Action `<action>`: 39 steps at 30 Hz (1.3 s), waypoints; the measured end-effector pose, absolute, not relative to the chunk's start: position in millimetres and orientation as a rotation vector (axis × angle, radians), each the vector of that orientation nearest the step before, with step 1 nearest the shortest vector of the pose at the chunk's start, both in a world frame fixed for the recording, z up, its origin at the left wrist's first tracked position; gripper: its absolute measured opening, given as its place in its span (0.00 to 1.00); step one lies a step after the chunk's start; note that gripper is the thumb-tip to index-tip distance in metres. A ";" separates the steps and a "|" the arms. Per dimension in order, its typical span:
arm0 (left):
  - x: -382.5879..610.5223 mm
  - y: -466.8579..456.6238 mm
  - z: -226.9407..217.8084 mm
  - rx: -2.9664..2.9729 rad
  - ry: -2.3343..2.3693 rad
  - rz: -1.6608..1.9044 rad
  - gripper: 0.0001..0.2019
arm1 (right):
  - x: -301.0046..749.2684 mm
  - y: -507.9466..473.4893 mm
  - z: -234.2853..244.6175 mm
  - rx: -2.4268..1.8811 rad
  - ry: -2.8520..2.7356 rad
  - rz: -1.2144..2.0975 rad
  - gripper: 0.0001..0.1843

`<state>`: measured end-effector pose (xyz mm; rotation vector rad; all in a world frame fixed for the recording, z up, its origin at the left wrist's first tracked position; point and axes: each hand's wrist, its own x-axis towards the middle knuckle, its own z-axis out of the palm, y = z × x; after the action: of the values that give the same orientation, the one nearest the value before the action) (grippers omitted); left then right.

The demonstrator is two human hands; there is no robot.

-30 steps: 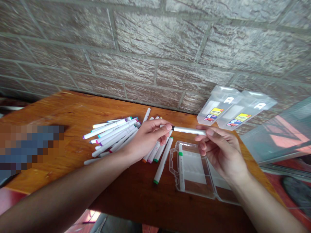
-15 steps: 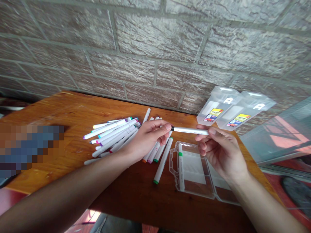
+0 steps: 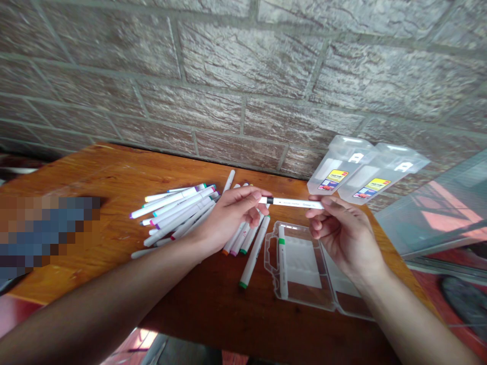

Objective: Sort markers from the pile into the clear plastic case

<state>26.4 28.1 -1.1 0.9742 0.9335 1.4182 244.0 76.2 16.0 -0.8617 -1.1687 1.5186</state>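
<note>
A white marker with a black band is held level between my two hands, above the table. My left hand pinches its left end, near the black band. The right end sits between the thumb and fingers of my right hand. Below lies an open clear plastic case, with one green-banded marker along its left side. Several white markers with coloured ends are heaped left of and behind my left hand, which hides some. A green-ended marker lies left of the case.
Two clear plastic cases with yellow labels, a left one and a right one, stand at the table's back right. A brick wall rises behind the wooden table. A blurred-out patch covers something at left.
The marker's black band, partly covered by my left fingertips before, now shows fully, with a white end part between it and the fingers. My hands have barely moved.
</note>
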 end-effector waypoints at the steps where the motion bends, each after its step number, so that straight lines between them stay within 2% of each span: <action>1: 26.1 28.3 -1.4 0.969 0.932 1.422 0.17 | 244.2 77.3 14.9 -0.867 -1.163 1.513 0.09; 20: 24.2 19.2 4.3 1.276 0.761 1.308 0.18 | 246.3 86.1 8.2 -0.913 -1.029 1.509 0.10; 28: 26.9 14.5 10.2 1.378 0.705 1.215 0.22 | 243.7 86.9 9.6 -0.921 -1.002 1.525 0.14; 39: 29.2 13.5 13.6 1.410 0.755 1.186 0.21 | 242.7 85.7 10.9 -0.941 -0.977 1.538 0.17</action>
<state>29.2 13.5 13.6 1.4101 0.7550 1.1865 242.7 85.7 10.9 -0.9409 -0.9774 1.5383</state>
